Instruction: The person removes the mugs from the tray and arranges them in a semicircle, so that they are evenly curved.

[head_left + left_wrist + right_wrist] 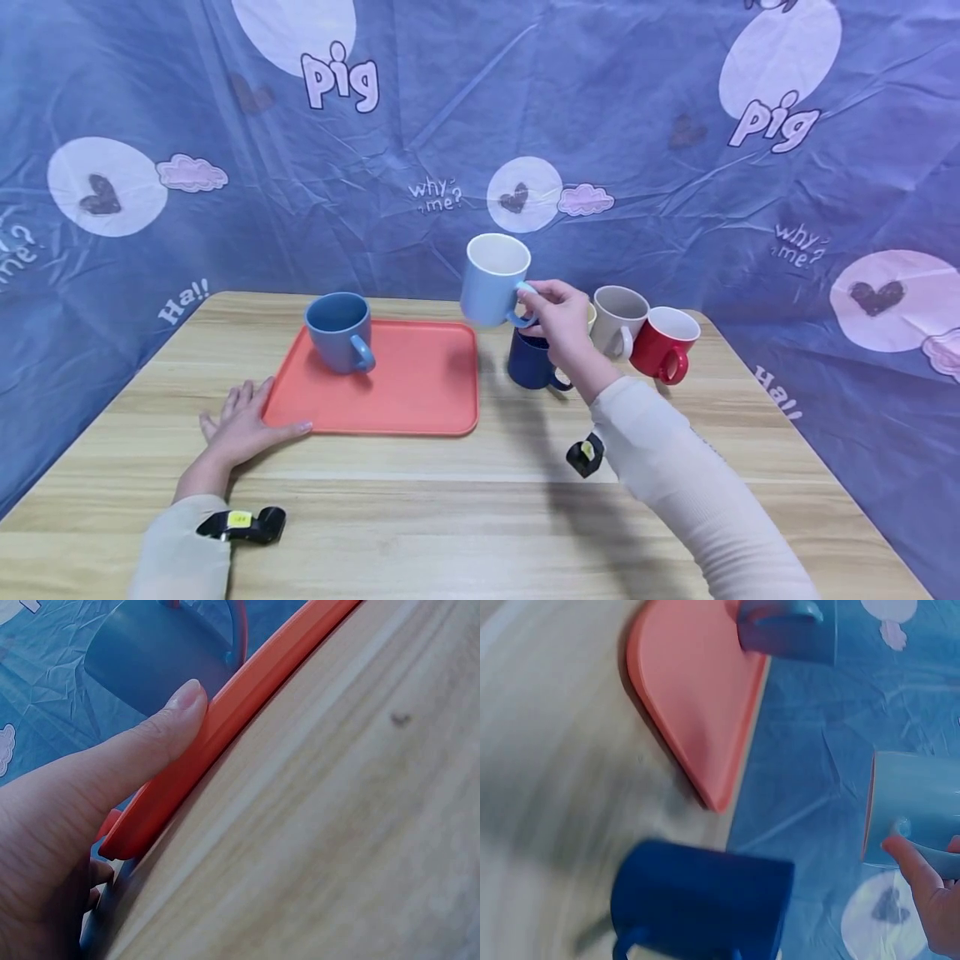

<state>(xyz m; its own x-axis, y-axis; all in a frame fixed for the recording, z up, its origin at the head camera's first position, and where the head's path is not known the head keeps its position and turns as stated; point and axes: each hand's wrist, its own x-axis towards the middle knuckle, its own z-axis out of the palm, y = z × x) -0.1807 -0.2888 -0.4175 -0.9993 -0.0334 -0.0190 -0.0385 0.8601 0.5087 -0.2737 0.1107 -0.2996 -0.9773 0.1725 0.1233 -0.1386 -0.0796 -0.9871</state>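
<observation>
My right hand [561, 321] pinches the handle of a light blue mug [491, 287], holding it upright in the air beyond the tray's right end. In the right wrist view this light blue mug [915, 802] is at the right edge. My left hand [243, 427] is at the near left corner of an orange tray [420, 383], fingers spread and thumb along its front edge. The left wrist view has the thumb touching the tray's rim [217, 739]. A grey-blue mug [337, 333] stands upright on the tray's left part, its handle toward the near right.
Right of the tray stand a dark blue mug [528, 362], a grey mug [619, 317] and a red mug [663, 346]. A pale yellow mug [592, 317] is mostly hidden behind my right hand. The wooden table [420, 533] ends at a blue printed cloth [420, 125].
</observation>
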